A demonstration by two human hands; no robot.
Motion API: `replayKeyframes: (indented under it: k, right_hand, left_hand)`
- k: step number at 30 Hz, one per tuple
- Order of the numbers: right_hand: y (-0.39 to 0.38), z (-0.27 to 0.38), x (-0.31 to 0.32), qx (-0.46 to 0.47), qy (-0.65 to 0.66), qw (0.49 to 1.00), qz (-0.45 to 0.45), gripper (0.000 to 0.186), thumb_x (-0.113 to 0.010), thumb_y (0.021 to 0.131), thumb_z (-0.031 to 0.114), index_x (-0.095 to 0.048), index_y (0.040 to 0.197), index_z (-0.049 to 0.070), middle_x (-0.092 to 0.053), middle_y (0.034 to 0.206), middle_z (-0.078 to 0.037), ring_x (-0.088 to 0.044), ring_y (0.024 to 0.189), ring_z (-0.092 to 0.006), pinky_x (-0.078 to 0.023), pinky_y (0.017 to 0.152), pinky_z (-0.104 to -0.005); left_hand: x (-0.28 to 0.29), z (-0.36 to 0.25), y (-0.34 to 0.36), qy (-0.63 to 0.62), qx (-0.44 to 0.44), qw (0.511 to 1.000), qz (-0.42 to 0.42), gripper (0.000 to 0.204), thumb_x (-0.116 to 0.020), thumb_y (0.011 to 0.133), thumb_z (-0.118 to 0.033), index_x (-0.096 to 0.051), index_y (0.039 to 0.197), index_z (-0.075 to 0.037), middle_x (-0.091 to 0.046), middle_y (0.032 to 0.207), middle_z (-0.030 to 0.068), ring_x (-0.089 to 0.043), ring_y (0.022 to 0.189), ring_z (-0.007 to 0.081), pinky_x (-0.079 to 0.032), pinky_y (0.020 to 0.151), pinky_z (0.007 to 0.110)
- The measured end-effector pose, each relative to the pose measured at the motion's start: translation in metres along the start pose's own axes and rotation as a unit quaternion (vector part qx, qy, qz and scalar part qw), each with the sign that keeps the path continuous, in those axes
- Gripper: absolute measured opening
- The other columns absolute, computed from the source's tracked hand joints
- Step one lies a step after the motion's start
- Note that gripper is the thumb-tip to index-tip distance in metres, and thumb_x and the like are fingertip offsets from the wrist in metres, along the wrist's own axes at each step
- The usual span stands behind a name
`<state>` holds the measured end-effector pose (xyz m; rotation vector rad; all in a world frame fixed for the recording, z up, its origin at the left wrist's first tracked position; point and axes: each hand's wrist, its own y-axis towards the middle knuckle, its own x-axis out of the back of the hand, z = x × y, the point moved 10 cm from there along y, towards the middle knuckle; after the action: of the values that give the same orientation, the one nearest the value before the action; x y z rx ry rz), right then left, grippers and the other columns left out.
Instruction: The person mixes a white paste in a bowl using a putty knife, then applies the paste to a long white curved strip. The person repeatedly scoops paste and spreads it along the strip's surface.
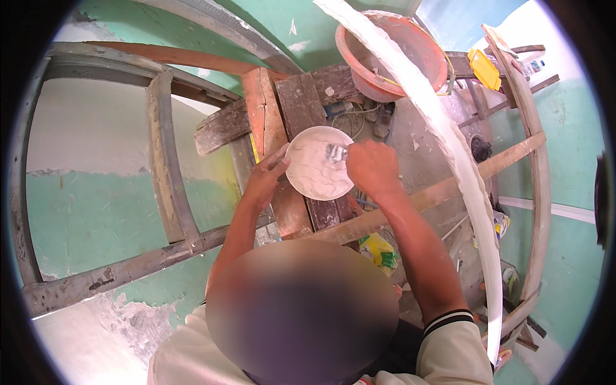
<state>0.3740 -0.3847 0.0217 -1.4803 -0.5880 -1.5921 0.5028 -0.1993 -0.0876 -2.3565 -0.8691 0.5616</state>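
In front of me is a round white bowl (319,128) of thick off-white paste (316,178), its surface rippled and creased. My left hand (260,183) grips the bowl at its left side, thumb by the rim and the other fingers partly hidden. A flat metal blade, seemingly a putty knife (335,153), lies in the paste near the right rim, smeared with white. My right hand (373,168) is closed in a fist around its handle, which the fingers hide. Beneath the bowl are dark brown planks (300,106) and an orange-stained board (263,106).
A large orange-pink bucket (346,54) stands beyond the bowl. A long white strip (443,122) curves down across the right side. Wooden scaffold bars frame both sides, including a rail (513,154). A yellow plastic piece (484,69) hangs at upper right; a yellow-green bag (380,251) lies below.
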Motion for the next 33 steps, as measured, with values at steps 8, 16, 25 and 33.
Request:
replayKeyframes:
  k: [8, 16, 25, 33]
  right_hand:
    - [0.0, 0.015, 0.01, 0.033, 0.084, 0.996, -0.023, 0.024, -0.064, 0.092, 0.023, -0.077, 0.089, 0.003, -0.074, 0.093, -0.02, -0.074, 0.089, -0.0388, -0.057, 0.08, -0.0505]
    - [-0.008, 0.008, -0.013, 0.018, 0.256, 0.966, -0.014, 0.031, -0.067, 0.094, 0.031, -0.076, 0.098, 0.002, -0.073, 0.096, -0.021, -0.071, 0.09, -0.0404, -0.055, 0.081, -0.05]
    - [-0.061, -0.045, -0.051, -0.03, 0.541, 0.833, -0.112, 0.036, -0.077, 0.091, 0.032, -0.073, 0.111, 0.003, -0.073, 0.104, -0.014, -0.07, 0.097, -0.0335, -0.05, 0.091, -0.0421]
    - [-0.176, -0.115, -0.006, -0.093, 0.307, 0.884, -0.341, 0.031, -0.077, 0.091, 0.031, -0.073, 0.112, 0.008, -0.071, 0.099, -0.008, -0.062, 0.1, -0.0295, -0.034, 0.102, -0.044]
  left_hand:
    - [-0.003, -0.008, -0.002, 0.064, -0.117, 0.991, 0.027, 0.057, -0.07, 0.102, -0.025, -0.053, 0.153, -0.008, -0.06, 0.147, 0.007, -0.059, 0.129, 0.0202, -0.049, 0.108, 0.04]
    - [-0.002, -0.006, -0.009, 0.031, -0.06, 0.997, 0.047, 0.054, -0.073, 0.1, -0.024, -0.057, 0.151, -0.013, -0.057, 0.151, 0.0081, -0.053, 0.135, 0.0176, -0.044, 0.114, 0.036]
    - [0.013, -0.001, 0.006, 0.051, -0.017, 0.997, 0.048, 0.045, -0.056, 0.109, -0.028, -0.057, 0.15, -0.008, -0.057, 0.15, 0.0034, -0.057, 0.132, 0.0204, -0.052, 0.106, 0.042]
    - [-0.084, -0.104, 0.014, 0.118, -0.226, 0.967, -0.01, 0.049, -0.051, 0.111, -0.038, -0.062, 0.139, 0.0, -0.067, 0.128, 0.0109, -0.062, 0.117, 0.0197, -0.049, 0.104, 0.04]
